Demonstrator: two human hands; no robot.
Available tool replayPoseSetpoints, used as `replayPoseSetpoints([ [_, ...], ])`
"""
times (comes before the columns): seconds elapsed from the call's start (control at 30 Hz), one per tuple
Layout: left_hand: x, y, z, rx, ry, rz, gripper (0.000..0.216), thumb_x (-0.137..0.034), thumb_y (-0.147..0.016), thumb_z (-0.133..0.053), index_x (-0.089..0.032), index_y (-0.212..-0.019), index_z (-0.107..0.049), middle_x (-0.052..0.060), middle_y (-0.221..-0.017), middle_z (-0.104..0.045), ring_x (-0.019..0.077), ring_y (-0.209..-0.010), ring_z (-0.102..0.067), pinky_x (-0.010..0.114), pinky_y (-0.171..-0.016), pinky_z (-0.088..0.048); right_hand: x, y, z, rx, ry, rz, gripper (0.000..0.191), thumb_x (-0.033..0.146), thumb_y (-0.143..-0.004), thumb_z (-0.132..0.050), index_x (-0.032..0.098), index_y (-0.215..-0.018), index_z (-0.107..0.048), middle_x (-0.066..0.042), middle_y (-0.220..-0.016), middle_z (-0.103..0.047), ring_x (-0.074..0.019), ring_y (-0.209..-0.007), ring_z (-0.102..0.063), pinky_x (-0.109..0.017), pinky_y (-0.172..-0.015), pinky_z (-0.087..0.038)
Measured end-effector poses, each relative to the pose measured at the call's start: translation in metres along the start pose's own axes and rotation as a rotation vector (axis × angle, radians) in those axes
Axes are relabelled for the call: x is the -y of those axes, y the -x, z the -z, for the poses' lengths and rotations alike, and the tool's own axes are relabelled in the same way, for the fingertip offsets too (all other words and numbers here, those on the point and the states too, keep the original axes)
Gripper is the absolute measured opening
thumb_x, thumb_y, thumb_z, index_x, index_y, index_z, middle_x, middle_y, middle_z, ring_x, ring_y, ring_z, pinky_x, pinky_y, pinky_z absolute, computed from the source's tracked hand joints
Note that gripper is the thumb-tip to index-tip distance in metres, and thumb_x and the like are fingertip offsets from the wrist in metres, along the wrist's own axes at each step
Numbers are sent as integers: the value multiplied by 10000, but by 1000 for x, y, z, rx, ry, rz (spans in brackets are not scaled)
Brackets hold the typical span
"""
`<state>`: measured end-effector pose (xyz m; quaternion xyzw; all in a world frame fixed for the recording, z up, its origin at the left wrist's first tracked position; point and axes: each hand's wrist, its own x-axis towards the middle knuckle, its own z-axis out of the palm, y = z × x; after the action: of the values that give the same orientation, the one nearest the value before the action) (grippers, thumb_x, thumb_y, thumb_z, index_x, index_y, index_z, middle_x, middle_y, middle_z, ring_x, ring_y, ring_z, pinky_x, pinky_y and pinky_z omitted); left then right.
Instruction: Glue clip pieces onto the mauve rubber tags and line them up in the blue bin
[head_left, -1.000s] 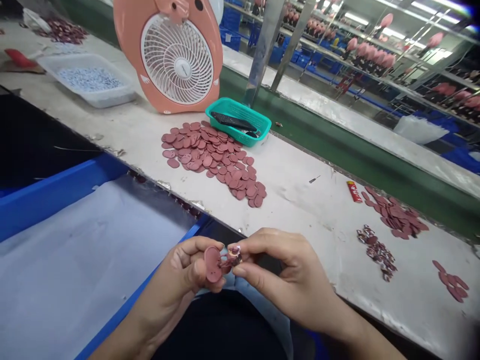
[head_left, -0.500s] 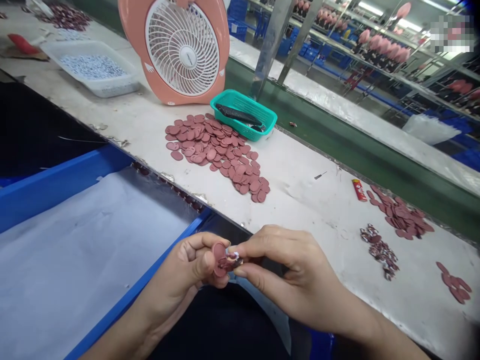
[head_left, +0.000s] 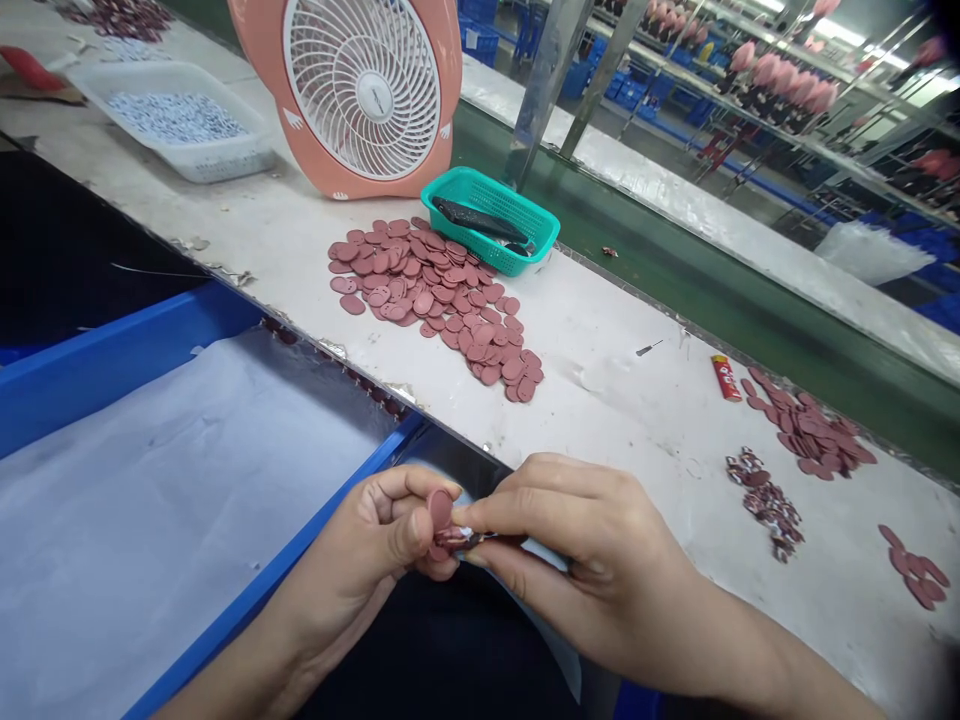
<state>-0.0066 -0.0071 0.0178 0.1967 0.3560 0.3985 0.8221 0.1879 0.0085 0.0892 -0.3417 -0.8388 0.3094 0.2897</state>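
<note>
- Counter: long, white, scuffed, runs diagonally across view; blue bin lined w/ white sheet sits just beside its near edge, L of hands.
- Peach desk fan, animal-shaped, stands upright at far edge.
- White plastic tray L of fan, holds small pale bits.
- Teal basket just R of fan, w/ dark strip lying in it.
- Large pile of mauve oval pcs flat on counter, touching basket's near side.
- R side of counter: smaller mauve pile, patterned pile, few loose mauve pcs; all well apart from hands.
- Red-yellow tube beside smaller pile; thin pick lies alone nearby.
- L hand: thumb + fingers closed, pinching mauve oval pc upright by its lower end.
- R hand: thumb + forefinger closed on dark patterned part joined to pc, exact grip partly hidden.
- Hands together, fingertips nearly touching; pc held btwn them, off counter, near its front edge.
</note>
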Motion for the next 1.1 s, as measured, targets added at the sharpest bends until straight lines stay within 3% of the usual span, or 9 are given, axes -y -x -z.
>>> replayPoseSetpoints([
  [0.3, -2, 5, -3, 50, 31, -16, 337, -427, -597, -946, -220, -816, -797, -30, -579, -685, 74, -524, -597, 138, -533, -484, 5, 2, -2, -13, -45, 11, 166, 95, -909, -687, 165, -1060, -691, -27, -870, -764, -113, -748, -699, -216, -719, -585],
  [0.5, -2, 5, -3, 58, 77, 20, 343, -401, -538, -975, -220, -771, -800, -25, -575, -698, 77, -509, -625, 130, -509, -482, 7, 1, -3, 29, -44, -28, 267, 101, -905, -686, 247, -1129, -678, -19, -888, -780, -144, -715, -713, -262, -663, -614],
  [0.87, 0, 2, 5, 67, 94, 13, 331, -413, -583, -957, -205, -781, -793, -23, -583, -701, 77, -529, -635, 130, -536, -511, 6, -5, -4, 62, -60, -39, 193, 100, -925, -663, 207, -1085, -675, -11, -863, -759, -112, -731, -706, -222, -698, -587],
  [0.93, 1, 1, 7, 75, 93, 32, 334, -426, -587, -953, -206, -780, -791, -16, -606, -712, 82, -546, -646, 131, -538, -515, 6, -4, -1, 95, -54, -63, 242, 119, -916, -686, 214, -1138, -667, -9, -887, -748, -113, -754, -697, -224, -710, -577],
  [1.07, 2, 0, 9, 53, 99, 51, 366, -444, -573, -955, -212, -803, -790, -1, -662, -737, 100, -584, -674, 134, -526, -519, 3, 3, 2, 101, -77, -141, 527, 265, -853, -802, 244, -1336, -590, -13, -1003, -726, -118, -834, -674, -212, -777, -567],
  [1.1, 2, 0, 10, 53, 99, 54, 374, -450, -573, -954, -210, -807, -789, 1, -661, -737, 98, -574, -670, 138, -526, -522, 2, 5, 1, 88, -94, -145, 511, 273, -864, -792, 241, -1335, -596, -15, -1009, -726, -115, -846, -675, -202, -789, -565],
])
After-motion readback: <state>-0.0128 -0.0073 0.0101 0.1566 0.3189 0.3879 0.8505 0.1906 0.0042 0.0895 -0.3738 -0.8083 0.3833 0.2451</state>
